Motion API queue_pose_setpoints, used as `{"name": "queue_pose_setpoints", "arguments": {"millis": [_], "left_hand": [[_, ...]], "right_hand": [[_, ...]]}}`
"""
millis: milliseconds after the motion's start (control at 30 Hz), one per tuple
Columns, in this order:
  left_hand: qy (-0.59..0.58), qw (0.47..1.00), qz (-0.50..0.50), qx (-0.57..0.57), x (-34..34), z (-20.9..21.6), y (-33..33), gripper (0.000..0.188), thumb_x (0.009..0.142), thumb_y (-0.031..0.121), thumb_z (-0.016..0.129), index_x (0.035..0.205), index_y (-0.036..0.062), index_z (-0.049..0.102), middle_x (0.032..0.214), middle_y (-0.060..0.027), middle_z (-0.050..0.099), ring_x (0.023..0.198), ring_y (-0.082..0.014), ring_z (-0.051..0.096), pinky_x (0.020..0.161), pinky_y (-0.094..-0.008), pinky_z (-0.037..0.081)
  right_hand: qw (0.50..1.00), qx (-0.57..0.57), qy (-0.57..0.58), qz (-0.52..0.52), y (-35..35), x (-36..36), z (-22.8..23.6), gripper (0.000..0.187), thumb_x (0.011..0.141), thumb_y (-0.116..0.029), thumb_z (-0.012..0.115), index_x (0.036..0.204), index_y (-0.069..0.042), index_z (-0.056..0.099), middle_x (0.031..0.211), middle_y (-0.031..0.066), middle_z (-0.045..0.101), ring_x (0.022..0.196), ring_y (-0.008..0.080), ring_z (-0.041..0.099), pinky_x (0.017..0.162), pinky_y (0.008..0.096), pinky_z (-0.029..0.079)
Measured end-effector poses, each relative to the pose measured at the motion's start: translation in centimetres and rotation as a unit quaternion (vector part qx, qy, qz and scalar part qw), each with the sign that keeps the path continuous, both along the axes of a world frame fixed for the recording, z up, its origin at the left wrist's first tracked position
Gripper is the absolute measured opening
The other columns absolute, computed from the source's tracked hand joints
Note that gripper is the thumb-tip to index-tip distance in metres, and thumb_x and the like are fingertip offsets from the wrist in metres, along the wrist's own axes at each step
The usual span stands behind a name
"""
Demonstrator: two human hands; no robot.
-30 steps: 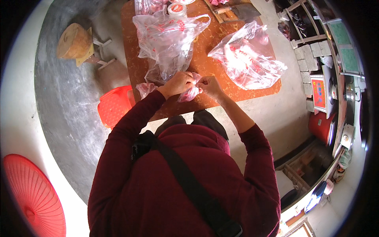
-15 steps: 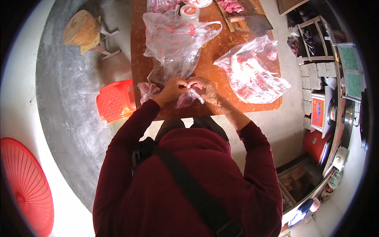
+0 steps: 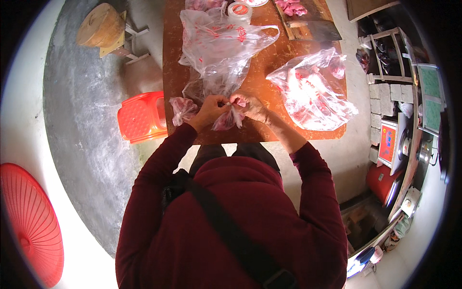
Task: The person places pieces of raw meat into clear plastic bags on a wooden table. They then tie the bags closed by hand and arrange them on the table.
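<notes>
Both my hands meet over the near edge of the brown table [image 3: 262, 135], pinching the gathered neck of a small clear plastic bag of meat [image 3: 224, 121]. My left hand [image 3: 211, 109] closes on the neck from the left. From the right, my right hand [image 3: 251, 107] grips the same neck with thumb and fingertips. The bag's filled part hangs below my fingers, pinkish through the plastic. Beside my left wrist lies another small bag of meat [image 3: 183, 110]. Just beyond my hands a large clear plastic bag with red print [image 3: 216, 45] is spread out.
A big clear bag of meat [image 3: 310, 91] lies on the table's right side. At the far end are a round white-lidded tub [image 3: 239, 11] and a cleaver [image 3: 317, 31] on a wooden board [image 3: 293, 30] with cut meat. A red stool [image 3: 142, 117] stands left of the table.
My fingers have shifted slightly at the neck of the small bag, which stays between both hands. The whole view has moved a little, so the table sits slightly farther right.
</notes>
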State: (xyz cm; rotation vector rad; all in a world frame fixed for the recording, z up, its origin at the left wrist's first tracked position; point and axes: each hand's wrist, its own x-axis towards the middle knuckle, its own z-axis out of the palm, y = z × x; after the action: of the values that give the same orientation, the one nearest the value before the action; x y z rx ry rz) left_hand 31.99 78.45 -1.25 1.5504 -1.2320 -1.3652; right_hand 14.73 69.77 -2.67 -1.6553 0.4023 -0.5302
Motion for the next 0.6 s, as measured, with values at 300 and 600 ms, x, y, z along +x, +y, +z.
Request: {"name": "queue_pose_setpoints", "arguments": {"millis": [300, 600], "left_hand": [[-0.047, 0.993, 0.027, -0.106, -1.3, 0.1, 0.7, 0.011, 0.077, 0.007, 0.063, 0.083, -0.0027, 0.061, 0.069, -0.0051, 0.061, 0.064, -0.0062, 0.053, 0.058, -0.0251, 0.045], [0.039, 0.995, 0.046, -0.073, -2.8, -0.7, 0.1, 0.005, 0.079, 0.002, 0.059, 0.083, 0.0007, 0.061, 0.078, 0.0009, 0.060, 0.074, -0.0059, 0.052, 0.068, -0.0222, 0.045]], "right_hand": [[0.989, -0.075, -0.030, -0.122, 2.4, -0.5, 1.3, 0.021, 0.071, 0.008, 0.059, 0.086, -0.005, 0.054, 0.085, 0.0070, 0.056, 0.074, 0.0199, 0.056, 0.065, 0.0277, 0.046], [0.963, 0.101, 0.027, -0.248, 5.2, -1.4, 2.6, 0.017, 0.078, 0.007, 0.059, 0.091, -0.003, 0.057, 0.090, 0.0054, 0.059, 0.084, 0.0184, 0.058, 0.066, 0.0260, 0.046]]}}
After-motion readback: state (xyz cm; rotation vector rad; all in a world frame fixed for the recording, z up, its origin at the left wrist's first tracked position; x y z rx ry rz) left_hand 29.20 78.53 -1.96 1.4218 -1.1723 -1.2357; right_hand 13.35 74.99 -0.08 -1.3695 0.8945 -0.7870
